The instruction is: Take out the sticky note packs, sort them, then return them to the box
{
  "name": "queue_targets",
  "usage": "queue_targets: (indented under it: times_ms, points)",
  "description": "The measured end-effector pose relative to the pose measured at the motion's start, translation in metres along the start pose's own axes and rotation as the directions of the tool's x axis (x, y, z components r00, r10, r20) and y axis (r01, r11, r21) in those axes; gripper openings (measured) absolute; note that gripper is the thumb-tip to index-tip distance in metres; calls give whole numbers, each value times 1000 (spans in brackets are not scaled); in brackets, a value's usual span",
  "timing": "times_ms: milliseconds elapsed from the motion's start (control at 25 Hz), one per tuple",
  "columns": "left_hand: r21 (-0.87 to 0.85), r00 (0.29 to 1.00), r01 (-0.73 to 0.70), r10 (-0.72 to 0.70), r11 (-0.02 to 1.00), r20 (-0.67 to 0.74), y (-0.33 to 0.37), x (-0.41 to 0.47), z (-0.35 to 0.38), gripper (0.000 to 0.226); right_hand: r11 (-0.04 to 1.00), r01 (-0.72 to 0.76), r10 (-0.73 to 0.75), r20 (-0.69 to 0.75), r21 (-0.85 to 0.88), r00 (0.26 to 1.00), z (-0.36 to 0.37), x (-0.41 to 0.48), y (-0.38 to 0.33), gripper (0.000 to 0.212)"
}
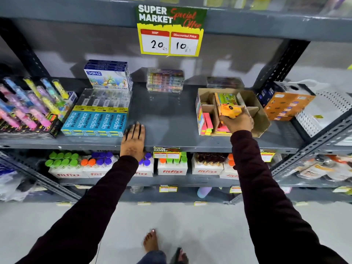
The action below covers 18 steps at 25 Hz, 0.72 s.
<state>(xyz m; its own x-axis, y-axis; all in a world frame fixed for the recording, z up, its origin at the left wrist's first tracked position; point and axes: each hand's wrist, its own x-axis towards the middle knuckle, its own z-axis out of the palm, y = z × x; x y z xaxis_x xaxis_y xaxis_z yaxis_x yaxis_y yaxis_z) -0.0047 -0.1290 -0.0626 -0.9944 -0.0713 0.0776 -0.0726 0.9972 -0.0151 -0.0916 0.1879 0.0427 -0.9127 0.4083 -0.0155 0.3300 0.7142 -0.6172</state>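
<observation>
right hand [237, 121] grips orange pack [229, 109] over box [261, 119] (left hand [133, 139] flat).

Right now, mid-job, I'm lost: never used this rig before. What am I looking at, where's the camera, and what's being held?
No machine here: the single picture comes from a camera worn on a person's head, looking down at their two bare hands and a shop shelf. The left hand rests flat and empty on the shelf beside blue Apsara boxes. The right hand grips an orange sticky note pack at an open cardboard box with dividers, where pink and yellow packs sit in the left compartment.
</observation>
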Motion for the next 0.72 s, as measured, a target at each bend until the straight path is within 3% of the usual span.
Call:
queue_targets:
  times_ms: [160,320,440,720]
  points:
    - [56,999,-7,4,998,47,-1,3,-3,99,1000,-16,15,166,4,986,16,10,3,72]
    - [60,997,-19,14,998,80,-2,3,-3,104,988,68,-39,195,-142,980,28,7,18,51]
    - [66,997,-18,13,998,74,-3,4,-2,104,966,134,-94,180,-222,979,32,6,20,50]
    - [39,998,-28,25,999,62,-4,3,-4,94,945,111,-44,217,-306,975,25,4,12,52]
